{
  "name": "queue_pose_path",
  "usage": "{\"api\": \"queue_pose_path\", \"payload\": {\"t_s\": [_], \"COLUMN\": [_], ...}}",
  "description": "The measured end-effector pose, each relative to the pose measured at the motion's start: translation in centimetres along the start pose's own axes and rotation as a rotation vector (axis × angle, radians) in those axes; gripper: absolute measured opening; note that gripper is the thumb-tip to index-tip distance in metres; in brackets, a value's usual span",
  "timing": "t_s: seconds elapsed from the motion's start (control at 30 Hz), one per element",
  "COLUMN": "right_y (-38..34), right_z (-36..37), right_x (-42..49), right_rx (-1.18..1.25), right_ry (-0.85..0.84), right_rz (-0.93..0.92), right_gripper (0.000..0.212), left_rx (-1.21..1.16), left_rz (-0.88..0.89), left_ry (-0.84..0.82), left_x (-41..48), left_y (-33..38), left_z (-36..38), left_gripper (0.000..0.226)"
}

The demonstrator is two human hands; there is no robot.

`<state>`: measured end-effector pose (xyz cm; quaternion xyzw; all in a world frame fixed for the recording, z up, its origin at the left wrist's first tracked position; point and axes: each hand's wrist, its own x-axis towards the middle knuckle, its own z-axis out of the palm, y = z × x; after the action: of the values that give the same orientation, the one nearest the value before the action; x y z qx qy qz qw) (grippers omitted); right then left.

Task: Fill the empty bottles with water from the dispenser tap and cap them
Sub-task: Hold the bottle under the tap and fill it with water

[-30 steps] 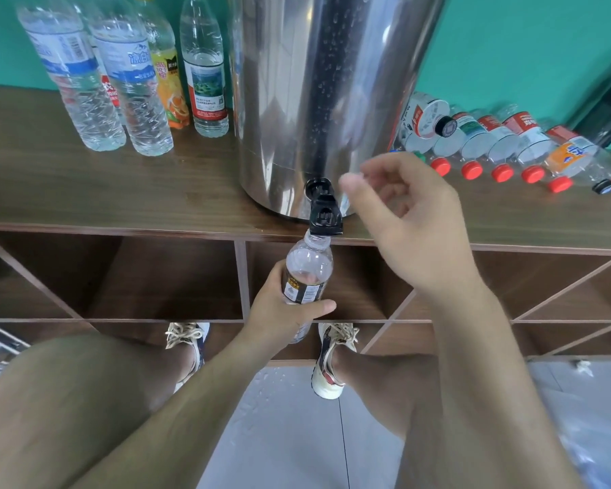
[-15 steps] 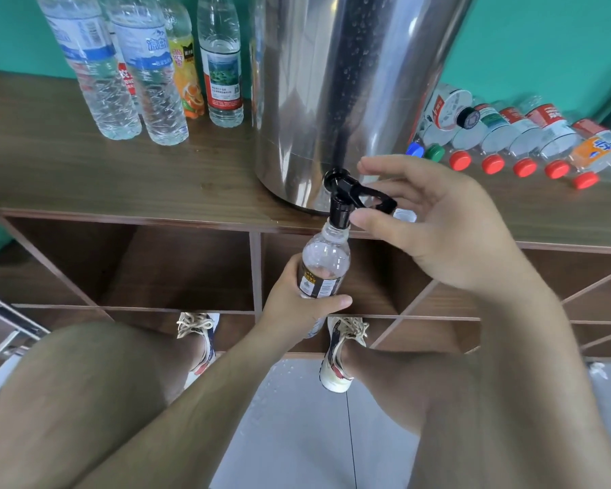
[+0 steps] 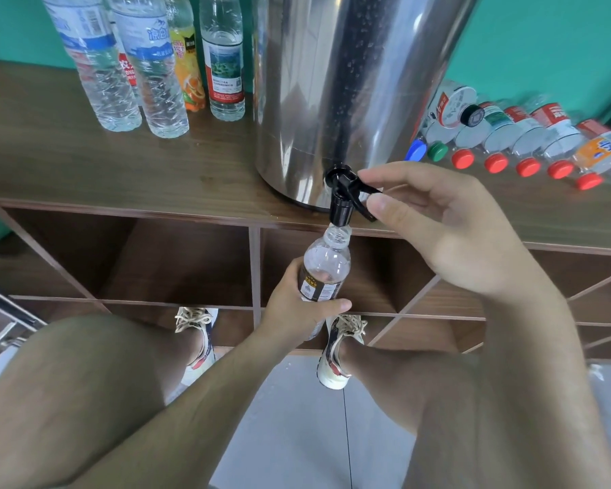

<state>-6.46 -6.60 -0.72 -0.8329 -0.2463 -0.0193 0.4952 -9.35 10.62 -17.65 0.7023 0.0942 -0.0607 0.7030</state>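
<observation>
Where the wood shelf unit (image 3: 85, 164) runs across frame, the big steel dispenser (image 3: 350, 82) stands on its top near the front edge, shiny wall w/ droplets on it. Open cubbies sit under the top. Person is seated, knees in fg, shoes (image 3: 332, 368) on tiled floor (image 3: 297, 435).

Right hand (image 3: 448, 234) enters from the right at tap height. Thumb + forefinger are curled in a pinch on the tap lever (image 3: 363, 206), other fingers loosely bent behind. Left hand (image 3: 297, 312) comes up from below and is wrapped round the lower half of the bottle (image 3: 327, 266), thumb across the front under the label.

L of dispenser: group of upright bottles (image 3: 96, 75), clear plastic, look filled w/ water, one w/ an orange label. Their tops are out of frame. R of dispenser: row of lying bottles (image 3: 529, 135) on their sides, necks toward cam, capped. Mostly red caps (image 3: 496, 163), plus one blue, one green, one black. Contents not readable.

Held bottle is small, clear, dark label w/ gold band, uncapped, roughly upright w/ slight tilt. Its mouth is directly under the black tap (image 3: 340, 208), right at the spout. Water level inside: can't tell. Flow from tap: can't tell. Tap sits at the dispenser base, overhanging the shelf edge.
</observation>
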Motion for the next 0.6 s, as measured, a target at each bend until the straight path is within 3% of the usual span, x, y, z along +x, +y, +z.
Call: {"api": "queue_pose_path", "payload": {"t_s": [0.6], "right_y": [-0.03], "right_z": [0.24], "right_x": [0.18], "right_rx": [-0.027], "right_ry": [0.001], "right_rz": [0.008], "right_gripper": [0.021], "left_rx": [0.018], "left_rz": [-0.025], "left_ry": [0.009], "left_x": [0.06], "left_y": [-0.01], "left_z": [0.10], "left_gripper": [0.076]}}
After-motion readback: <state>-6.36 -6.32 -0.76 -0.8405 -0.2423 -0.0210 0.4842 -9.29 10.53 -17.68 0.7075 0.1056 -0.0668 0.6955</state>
